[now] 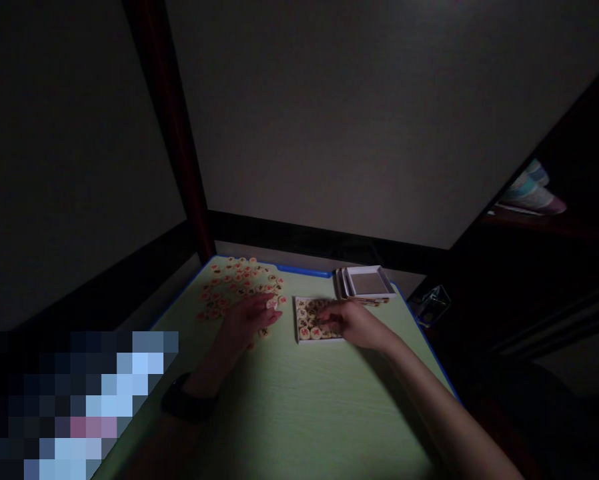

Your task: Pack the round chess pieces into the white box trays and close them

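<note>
Between the thumb and fingers of my left hand is a round Chinese chess piece with a red character. Many similar loose pieces, marked in red or black, lie scattered around and beyond that hand. My right hand reaches over a shallow white box that holds rows of pieces. Its fingers are bent together and point down among them; what they grip, if anything, is hidden. Part of the box's right side is covered by this hand.
A stack of shallow box parts stands at the table's back right. The green table has a blue edge and sits against a wall. Beyond its right edge is a dark, shiny object I cannot identify.
</note>
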The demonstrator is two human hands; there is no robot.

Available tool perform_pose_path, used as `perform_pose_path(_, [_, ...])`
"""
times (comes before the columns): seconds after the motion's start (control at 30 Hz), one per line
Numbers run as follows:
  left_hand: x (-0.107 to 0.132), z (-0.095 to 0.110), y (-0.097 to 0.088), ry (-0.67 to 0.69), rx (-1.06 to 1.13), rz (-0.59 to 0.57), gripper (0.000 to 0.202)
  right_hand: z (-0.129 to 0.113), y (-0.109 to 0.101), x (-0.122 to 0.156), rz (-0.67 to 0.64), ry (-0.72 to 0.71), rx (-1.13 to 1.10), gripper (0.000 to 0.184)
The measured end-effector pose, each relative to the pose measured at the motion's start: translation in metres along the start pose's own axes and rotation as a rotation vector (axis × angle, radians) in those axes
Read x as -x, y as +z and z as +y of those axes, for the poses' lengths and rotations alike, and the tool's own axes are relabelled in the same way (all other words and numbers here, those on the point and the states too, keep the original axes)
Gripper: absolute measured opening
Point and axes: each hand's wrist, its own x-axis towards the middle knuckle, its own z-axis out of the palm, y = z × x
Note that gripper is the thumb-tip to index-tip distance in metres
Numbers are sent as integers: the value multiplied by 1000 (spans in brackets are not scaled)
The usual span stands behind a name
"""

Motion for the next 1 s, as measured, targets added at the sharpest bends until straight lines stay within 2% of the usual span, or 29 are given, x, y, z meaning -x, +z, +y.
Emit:
perform_pose_path(0.2, [1, -1, 3, 14, -27, -24, 54, -5, 8, -1, -102, -52, -8, 12])
perform_pose_path(0.33, [0, -3, 9, 93, -236, 22, 41, -7, 5, 0, -80, -21, -22, 13])
perform_pose_path(0.4, [2, -5, 14, 203, -409, 48, 30, -10, 7, 0, 5, 30, -112, 12])
perform_pose_path(0.47, [6, -8, 20, 370, -557, 18, 20, -16, 14, -1, 84, 77, -333, 17])
perform_pose_path(0.57, [14, -15, 29, 627, -677, -69, 15, -28, 30, -3, 100, 130, -686, 38])
perform_pose_path(0.67, [18, -21, 33, 745, -738, -103, 18, -32, 38, -6, 122, 180, -802, 47])
perform_pose_path(0.77, [17, -25, 31, 734, -830, -91, 31, -18, 26, -6, 194, 219, -742, 48])
perform_pose_path(0.87, [14, -26, 27, 736, -948, -100, 32, 5, 3, -3, 282, 262, -448, 32])
perform_pose_path(0.93, [14, -28, 27, 763, -1021, -155, 25, 18, -8, 0, 232, 266, -279, 19])
perform_pose_path(1.0, [15, -30, 28, 767, -1075, -196, 24, 24, -12, 2, 125, 233, -198, 12])
